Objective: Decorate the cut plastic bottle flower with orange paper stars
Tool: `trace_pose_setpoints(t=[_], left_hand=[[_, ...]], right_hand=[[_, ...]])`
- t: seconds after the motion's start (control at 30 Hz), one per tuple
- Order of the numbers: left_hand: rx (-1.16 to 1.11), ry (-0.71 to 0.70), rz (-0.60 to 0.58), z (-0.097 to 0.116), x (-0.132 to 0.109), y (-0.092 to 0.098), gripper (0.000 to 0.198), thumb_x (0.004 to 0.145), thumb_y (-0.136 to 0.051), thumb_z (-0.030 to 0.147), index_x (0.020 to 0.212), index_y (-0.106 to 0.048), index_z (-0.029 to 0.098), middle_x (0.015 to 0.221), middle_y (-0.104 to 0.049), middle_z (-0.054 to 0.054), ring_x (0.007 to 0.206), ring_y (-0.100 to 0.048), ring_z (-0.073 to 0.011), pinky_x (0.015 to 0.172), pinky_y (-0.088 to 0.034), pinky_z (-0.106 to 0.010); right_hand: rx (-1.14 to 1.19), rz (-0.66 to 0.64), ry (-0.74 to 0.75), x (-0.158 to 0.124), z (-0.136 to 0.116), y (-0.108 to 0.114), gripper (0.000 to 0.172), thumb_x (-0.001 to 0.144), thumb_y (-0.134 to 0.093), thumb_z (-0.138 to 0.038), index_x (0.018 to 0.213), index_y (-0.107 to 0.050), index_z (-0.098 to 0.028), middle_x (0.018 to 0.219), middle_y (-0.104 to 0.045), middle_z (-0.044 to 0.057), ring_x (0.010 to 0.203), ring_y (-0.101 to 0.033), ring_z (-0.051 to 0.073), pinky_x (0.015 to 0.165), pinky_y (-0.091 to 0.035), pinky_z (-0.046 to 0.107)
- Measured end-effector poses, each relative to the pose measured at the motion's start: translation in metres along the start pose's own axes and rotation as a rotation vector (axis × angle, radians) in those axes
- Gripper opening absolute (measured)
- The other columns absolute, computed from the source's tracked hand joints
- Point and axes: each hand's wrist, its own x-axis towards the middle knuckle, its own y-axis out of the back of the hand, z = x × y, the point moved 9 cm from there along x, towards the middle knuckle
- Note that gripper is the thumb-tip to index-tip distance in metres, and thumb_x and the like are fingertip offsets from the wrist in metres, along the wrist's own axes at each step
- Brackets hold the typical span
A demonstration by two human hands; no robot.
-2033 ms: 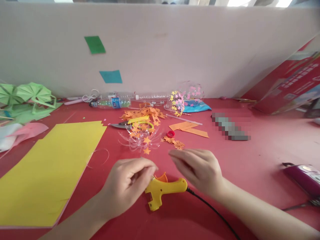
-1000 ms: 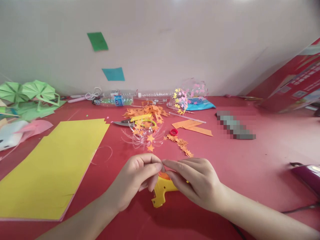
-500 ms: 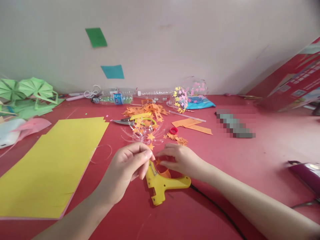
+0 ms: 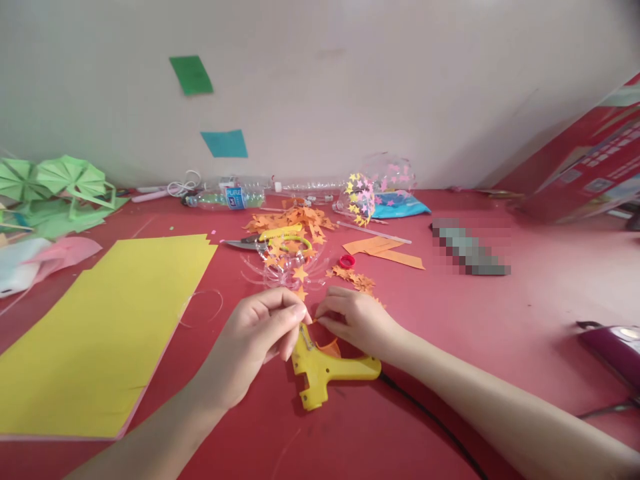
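My left hand (image 4: 267, 333) is closed in a pinch, thumb against forefinger. What lies between those fingertips is too small to make out. Just to its right, my right hand (image 4: 357, 319) pinches an orange paper star (image 4: 315, 322), mostly hidden by the fingers. Under both hands a yellow glue gun (image 4: 325, 370) lies on its side. Beyond the fingertips sits a clear plastic piece cut into curled strips (image 4: 285, 270), with orange stars (image 4: 301, 274) on and around it.
Yellow paper sheets (image 4: 95, 333) cover the left of the red table. Scissors (image 4: 245, 244), a yellow cutter (image 4: 283, 233), a heap of orange stars (image 4: 295, 219), a red cap (image 4: 347, 261) and a plastic bottle (image 4: 233, 197) lie farther back. A black cord (image 4: 435, 417) trails right.
My right hand's fingertips have closed on the orange star and tipped it nearly edge-on, close to my left fingertips. My left hand has barely moved.
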Motion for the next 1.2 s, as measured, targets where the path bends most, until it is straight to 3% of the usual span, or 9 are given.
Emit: trace_pose_setpoints(t=[0.17,0.3,0.4,0.57,1.0,1.2], left_hand=[[0.329,-0.089,0.053,0.007,-0.004,-0.002,0.014,0.086,-0.052,0.033,0.08,-0.057,0.021,0.05,-0.045,0.008,0.047,-0.038,-0.0066,0.046,-0.03,-0.017],[0.676,-0.26,0.088,0.012,-0.01,-0.011,0.004,0.083,-0.053,0.025,0.085,-0.055,0.022,0.053,-0.047,0.009,0.044,-0.038,-0.0067,0.046,-0.03,-0.019],[0.786,-0.304,0.105,0.01,-0.011,-0.014,0.003,0.081,-0.052,0.022,0.079,-0.051,0.021,0.051,-0.044,0.009,0.044,-0.037,-0.0069,0.045,-0.028,-0.019],[0.737,-0.246,0.087,0.005,-0.007,-0.013,0.012,0.084,-0.05,0.026,0.074,-0.049,0.021,0.054,-0.047,0.007,0.047,-0.042,-0.0077,0.047,-0.031,-0.019],[0.299,0.001,-0.077,-0.007,-0.005,-0.023,0.024,0.086,-0.05,0.035,0.068,-0.049,0.02,0.052,-0.039,0.007,0.05,-0.036,-0.009,0.048,-0.031,-0.021],[0.275,-0.052,-0.023,0.001,-0.006,-0.017,0.024,0.087,-0.047,0.031,0.066,-0.048,0.02,0.052,-0.04,0.006,0.051,-0.039,-0.0095,0.05,-0.033,-0.022]], right_hand=[[0.293,-0.014,-0.082,-0.012,-0.01,0.016,0.013,0.084,-0.058,-0.027,0.08,-0.066,-0.016,0.073,-0.06,0.0,0.063,-0.052,0.01,0.059,-0.04,0.022],[0.826,-0.141,-0.281,-0.024,-0.01,0.002,0.021,0.075,-0.068,-0.036,0.073,-0.065,-0.016,0.059,-0.052,-0.004,0.051,-0.041,0.006,0.048,-0.029,0.02],[0.91,-0.17,-0.338,-0.028,-0.011,-0.005,0.024,0.07,-0.072,-0.039,0.073,-0.065,-0.016,0.056,-0.049,-0.005,0.05,-0.038,0.006,0.047,-0.026,0.021],[0.852,-0.157,-0.289,-0.028,-0.017,-0.004,0.024,0.07,-0.072,-0.038,0.077,-0.064,-0.016,0.061,-0.051,-0.004,0.054,-0.042,0.007,0.051,-0.032,0.021],[0.658,0.113,-0.191,-0.029,-0.026,0.023,0.018,0.078,-0.058,-0.03,0.065,-0.06,-0.018,0.058,-0.048,-0.005,0.053,-0.04,0.007,0.05,-0.034,0.021],[0.393,0.169,-0.084,-0.033,-0.034,0.033,0.014,0.082,-0.053,-0.026,0.075,-0.064,-0.019,0.068,-0.056,-0.001,0.061,-0.049,0.011,0.057,-0.039,0.023]])
